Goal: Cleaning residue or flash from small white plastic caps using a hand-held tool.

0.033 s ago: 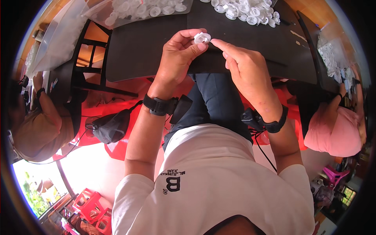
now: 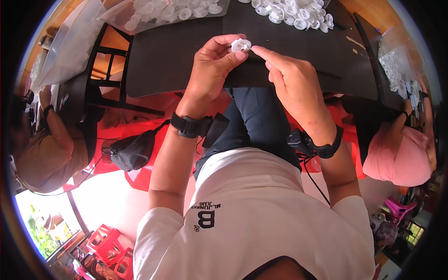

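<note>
Far L: co-worker in a brown top, dark band on wrist, forearm up toward a bench edge. Just R of that, a big clear plastic sheet or bag, can't tell which. Below, lower L, a bright window w/ greenery outside & red plastic stools nearby. Next, a black frame by the table's L end, then a dk grey bag hanging below table level.

Top, L of ctr: clear tub w/ lots of small white round parts. Black table runs across under it.

Ctr: L hand has a small white plastic pc pinched btwn thumb & fingers, closed down to the pc's width, held above the table nr its front edge. R hand is at the pc's R side: index straight out, tip at or just beside the edge, contact unclear; other fingers curled under, can't tell if they've got hold of anything. Black straps on both wrists.

Top, R of ctr: loose pile of white parts on the table. Far R: clear bag w/ more white pcs, & co-worker in pink below it.
</note>
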Demonstrator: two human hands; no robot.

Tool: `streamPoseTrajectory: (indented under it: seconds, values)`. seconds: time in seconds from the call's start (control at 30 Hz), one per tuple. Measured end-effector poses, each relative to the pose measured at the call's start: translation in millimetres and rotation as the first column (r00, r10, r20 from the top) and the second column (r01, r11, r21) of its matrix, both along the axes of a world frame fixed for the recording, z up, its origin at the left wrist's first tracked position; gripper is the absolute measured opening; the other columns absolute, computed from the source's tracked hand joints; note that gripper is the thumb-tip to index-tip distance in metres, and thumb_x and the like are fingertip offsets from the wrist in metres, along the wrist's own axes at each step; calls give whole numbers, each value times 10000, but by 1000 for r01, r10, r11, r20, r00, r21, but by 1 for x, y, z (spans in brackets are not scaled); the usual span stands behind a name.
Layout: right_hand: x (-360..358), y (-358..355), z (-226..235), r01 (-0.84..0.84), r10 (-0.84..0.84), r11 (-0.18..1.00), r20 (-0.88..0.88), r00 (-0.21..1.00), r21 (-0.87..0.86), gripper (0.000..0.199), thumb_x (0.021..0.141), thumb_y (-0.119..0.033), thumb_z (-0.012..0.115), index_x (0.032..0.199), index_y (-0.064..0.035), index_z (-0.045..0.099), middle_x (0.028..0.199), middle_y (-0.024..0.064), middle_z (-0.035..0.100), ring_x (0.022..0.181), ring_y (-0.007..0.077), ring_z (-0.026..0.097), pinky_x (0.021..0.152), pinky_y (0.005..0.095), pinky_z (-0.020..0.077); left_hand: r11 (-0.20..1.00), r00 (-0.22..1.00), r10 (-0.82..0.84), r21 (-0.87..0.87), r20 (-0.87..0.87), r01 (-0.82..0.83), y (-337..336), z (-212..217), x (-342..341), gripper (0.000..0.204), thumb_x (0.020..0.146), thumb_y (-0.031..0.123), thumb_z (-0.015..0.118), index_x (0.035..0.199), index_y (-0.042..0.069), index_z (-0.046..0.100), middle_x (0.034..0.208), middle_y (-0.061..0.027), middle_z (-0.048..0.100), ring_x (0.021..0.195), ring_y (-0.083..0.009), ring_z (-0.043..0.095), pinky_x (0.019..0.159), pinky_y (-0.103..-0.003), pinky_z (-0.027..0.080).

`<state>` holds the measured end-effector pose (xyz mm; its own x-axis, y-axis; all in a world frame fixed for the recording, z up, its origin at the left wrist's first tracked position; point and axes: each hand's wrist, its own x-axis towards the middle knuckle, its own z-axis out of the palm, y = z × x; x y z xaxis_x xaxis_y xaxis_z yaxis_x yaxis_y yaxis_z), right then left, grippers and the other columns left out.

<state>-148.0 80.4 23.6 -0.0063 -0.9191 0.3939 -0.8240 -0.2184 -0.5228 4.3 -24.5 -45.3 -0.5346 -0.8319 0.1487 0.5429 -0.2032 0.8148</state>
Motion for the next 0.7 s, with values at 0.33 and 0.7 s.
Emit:
streamPoseTrajectory:
  seconds: [0.33,0.7]
  values:
    - [0,-3,0,-7,7,1000,-22,1000,-9,416,880,61,521,1253,-83,638,726,149,612,587,217,584,598,330,502,1000,1000,-2,8,-16,2,0,0,0,286,881,-34,669,1159,2,612,1133,-86,659,1047,-155,634,950,-300,534]
    - [7,-1,4,28,-28,999,-35,999,18,387,878,53,525,1228,-66,641,799,171,655,644,259,631,634,360,525,999,999,25,24,-23,-24,2,1,0,283,876,-38,673,1152,-9,619,1120,-90,664,1037,-155,639,950,-305,537]
